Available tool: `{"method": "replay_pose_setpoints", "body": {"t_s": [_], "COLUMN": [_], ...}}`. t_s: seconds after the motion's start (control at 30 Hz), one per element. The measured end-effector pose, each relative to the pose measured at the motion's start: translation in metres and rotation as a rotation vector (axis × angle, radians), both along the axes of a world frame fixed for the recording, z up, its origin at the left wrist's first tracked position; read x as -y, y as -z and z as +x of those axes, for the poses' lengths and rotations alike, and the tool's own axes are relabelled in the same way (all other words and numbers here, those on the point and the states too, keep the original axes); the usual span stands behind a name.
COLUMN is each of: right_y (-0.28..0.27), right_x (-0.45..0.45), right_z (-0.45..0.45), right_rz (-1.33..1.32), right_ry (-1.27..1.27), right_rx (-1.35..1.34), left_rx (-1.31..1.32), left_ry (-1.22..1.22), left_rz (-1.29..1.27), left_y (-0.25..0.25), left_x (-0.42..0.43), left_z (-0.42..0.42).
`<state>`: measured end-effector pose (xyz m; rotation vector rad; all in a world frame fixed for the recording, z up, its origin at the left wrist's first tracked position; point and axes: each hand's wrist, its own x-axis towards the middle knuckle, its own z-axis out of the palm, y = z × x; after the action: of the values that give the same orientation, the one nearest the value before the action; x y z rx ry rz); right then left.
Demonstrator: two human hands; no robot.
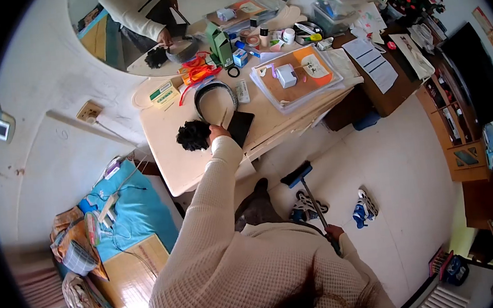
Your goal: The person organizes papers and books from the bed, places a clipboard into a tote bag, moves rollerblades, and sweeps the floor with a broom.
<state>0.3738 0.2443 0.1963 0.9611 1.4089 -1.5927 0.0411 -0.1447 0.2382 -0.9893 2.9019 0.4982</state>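
Note:
My left hand (218, 133) is closed at the dresser top (168, 161), its fingers round something thin that I cannot make out. Just left of it lies a black fluffy hair piece (193, 136), and a flat black item (240, 127) is to its right. Beyond the hand is a dark round headband (198, 102). Low on the right, my right hand (335, 232) grips the handle of a broom (316, 203), whose blue head (297, 174) is near the floor.
Sandals (365, 207) stand on the floor right of the broom. A clear tray (264, 88), a green box (219, 44) and red straps (197, 73) are on the dresser under a mirror (147, 22). A bed with a blue cloth (133, 202) is at left.

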Motion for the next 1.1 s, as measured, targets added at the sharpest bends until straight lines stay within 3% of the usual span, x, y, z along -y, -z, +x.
{"method": "replay_pose_setpoints", "body": {"t_s": [0.03, 0.13, 0.43, 0.53, 0.6, 0.77, 0.8, 0.87, 0.9, 0.97, 1.1], "right_y": [-0.004, -0.033, -0.019, -0.014, -0.012, -0.023, -0.024, -0.023, -0.021, -0.017, -0.016], "right_x": [0.002, 0.019, 0.029, 0.027, 0.026, 0.027, 0.027, 0.027, 0.027, 0.024, 0.019], "right_z": [-0.003, -0.02, -0.025, -0.024, -0.022, -0.027, -0.028, -0.029, -0.029, -0.029, -0.029], "right_rz": [-0.072, -0.101, -0.029, -0.012, 0.005, 0.052, 0.053, 0.125, 0.124, 0.153, 0.147], "right_ry": [0.065, 0.189, 0.183, 0.142, 0.116, 0.091, 0.103, 0.055, 0.064, -0.049, -0.164], "right_rx": [0.038, 0.163, 0.171, 0.131, 0.116, 0.113, 0.11, 0.102, 0.101, 0.105, 0.071], "left_rx": [-0.005, -0.072, -0.192, -0.269, -0.229, 0.077, 0.027, 0.292, 0.298, 0.312, 0.282], "left_ry": [-0.171, -0.215, -0.197, -0.142, 0.022, 0.092, 0.095, 0.037, 0.045, 0.037, 0.098], "left_rz": [0.195, 0.315, 0.361, 0.349, 0.299, 0.875, 1.035, 1.545, 1.544, 2.062, 2.295], "left_y": [-0.024, -0.026, -0.049, -0.045, -0.035, -0.046, -0.038, -0.048, -0.058, -0.083, -0.09], "left_x": [-0.006, 0.001, -0.006, -0.009, -0.005, -0.009, -0.014, -0.018, -0.022, -0.033, -0.037], "left_z": [0.0, -0.011, -0.016, -0.005, 0.002, 0.022, 0.028, 0.039, 0.044, 0.055, 0.068]}}
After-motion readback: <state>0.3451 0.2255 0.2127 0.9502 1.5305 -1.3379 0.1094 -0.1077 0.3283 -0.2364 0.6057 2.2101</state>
